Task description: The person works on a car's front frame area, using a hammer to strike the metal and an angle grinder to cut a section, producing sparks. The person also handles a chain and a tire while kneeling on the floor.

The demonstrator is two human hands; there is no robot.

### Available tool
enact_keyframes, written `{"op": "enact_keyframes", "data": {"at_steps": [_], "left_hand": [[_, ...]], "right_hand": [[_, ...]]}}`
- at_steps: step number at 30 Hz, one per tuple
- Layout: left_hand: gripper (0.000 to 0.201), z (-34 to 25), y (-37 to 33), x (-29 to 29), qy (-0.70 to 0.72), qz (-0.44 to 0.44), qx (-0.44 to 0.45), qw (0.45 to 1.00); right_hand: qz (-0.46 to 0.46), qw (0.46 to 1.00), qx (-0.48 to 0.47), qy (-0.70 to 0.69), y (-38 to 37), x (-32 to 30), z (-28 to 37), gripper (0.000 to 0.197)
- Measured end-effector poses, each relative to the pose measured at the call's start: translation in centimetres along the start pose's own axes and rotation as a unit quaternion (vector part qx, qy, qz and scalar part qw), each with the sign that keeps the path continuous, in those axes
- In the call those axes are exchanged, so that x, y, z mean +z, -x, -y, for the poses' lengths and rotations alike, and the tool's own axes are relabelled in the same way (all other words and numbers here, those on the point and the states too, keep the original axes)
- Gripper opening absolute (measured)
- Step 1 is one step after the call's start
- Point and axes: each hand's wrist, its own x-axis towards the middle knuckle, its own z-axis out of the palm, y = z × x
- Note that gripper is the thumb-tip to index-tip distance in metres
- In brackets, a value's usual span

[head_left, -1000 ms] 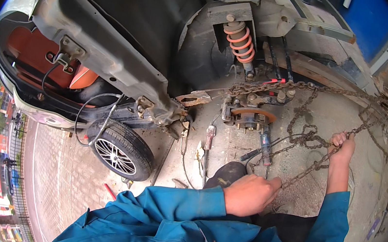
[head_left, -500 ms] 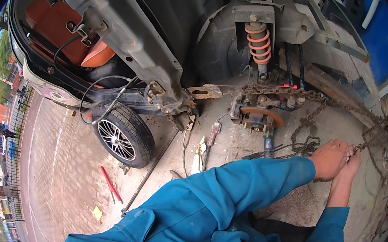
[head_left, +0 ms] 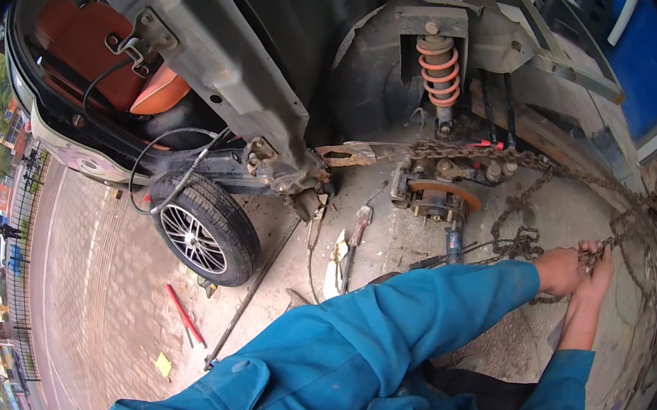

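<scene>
A rusty chain [head_left: 589,177] runs across from beside the brake disc [head_left: 444,197] to the metal frame at the right, with loose loops [head_left: 518,242] hanging down to the floor. At the right, my left hand [head_left: 560,271] is closed around a bunched part of it, with links showing between the fingers. My right hand [head_left: 598,274] sits against the left one, its fingers closed on the same links. Another strand [head_left: 629,253] slants off to the right of the hands. Exactly how the links are joined within the grip is hidden by the fingers.
A stripped car body [head_left: 232,51] stands at the left and back, with a coil spring [head_left: 441,75] above the disc. A wheel [head_left: 205,230] leans under the sill. On the ground lie a red-handled tool [head_left: 185,315], a long bar [head_left: 255,291] and a power tool [head_left: 454,242].
My hands stay close together at the right. The left hand has shifted slightly and its fingers have rearranged, so chain links now show between the two hands.
</scene>
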Motion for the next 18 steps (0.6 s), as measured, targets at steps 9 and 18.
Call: {"op": "enact_keyframes", "data": {"at_steps": [9, 18], "left_hand": [[0.033, 0.1, 3.1, 1.5, -0.014, -0.007, -0.019, 1.000], [0.022, 0.5, 7.0, 1.2, -0.036, -0.013, 0.041, 0.998]], "right_hand": [[-0.029, 0.994, 0.100, -0.045, -1.3, -3.4, -0.3, 0.029], [-0.052, 0.993, 0.053, -0.093, -1.1, -4.4, -0.1, 0.032]]}}
